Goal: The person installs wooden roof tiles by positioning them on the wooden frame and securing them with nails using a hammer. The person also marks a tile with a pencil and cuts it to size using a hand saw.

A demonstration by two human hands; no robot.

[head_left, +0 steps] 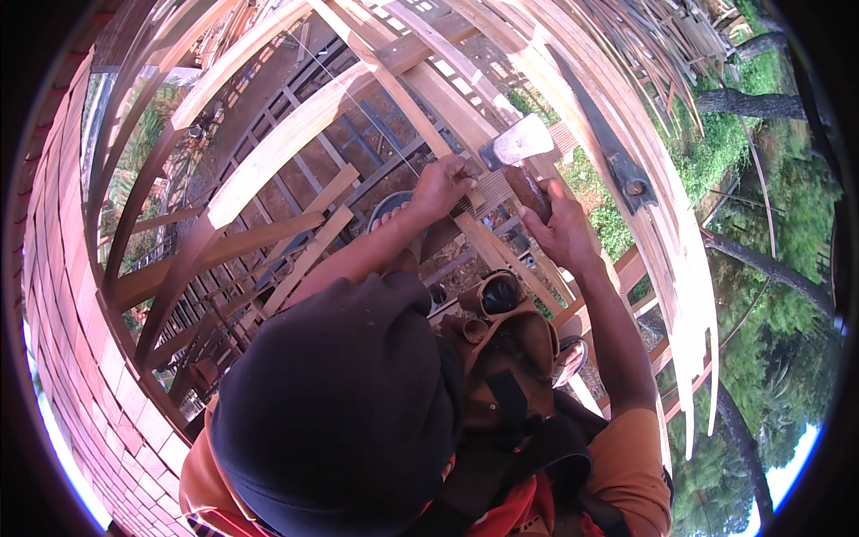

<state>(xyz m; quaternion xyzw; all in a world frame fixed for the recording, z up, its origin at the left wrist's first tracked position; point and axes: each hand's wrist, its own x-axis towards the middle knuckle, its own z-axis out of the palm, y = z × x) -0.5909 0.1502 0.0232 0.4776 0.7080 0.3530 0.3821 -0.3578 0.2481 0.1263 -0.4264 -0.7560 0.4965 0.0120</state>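
Observation:
My right hand (569, 229) is wrapped round the brown handle (526, 190) of a hatchet. Its pale, broad blade (528, 140) is raised just right of my left hand (440, 190), with the darker end of the head nearest my fingers. The fingers of my left hand are pinched together over a narrow wooden batten (479, 234); whatever they hold is too small or hidden to make out. A thin string (362, 106) runs from the far left down toward my left wrist. Dark cloth (331, 385) covers part of my left arm.
A brown tool belt pouch (523, 336) hangs at my waist. Timber rafters (304, 121) and crossing battens surround me, with gaps showing the ground below. Long planks (617, 107) lie to the right, beside trees (761, 268). Reddish roof tiles (80, 349) slope at left. A sandalled foot (570, 360) rests near the right.

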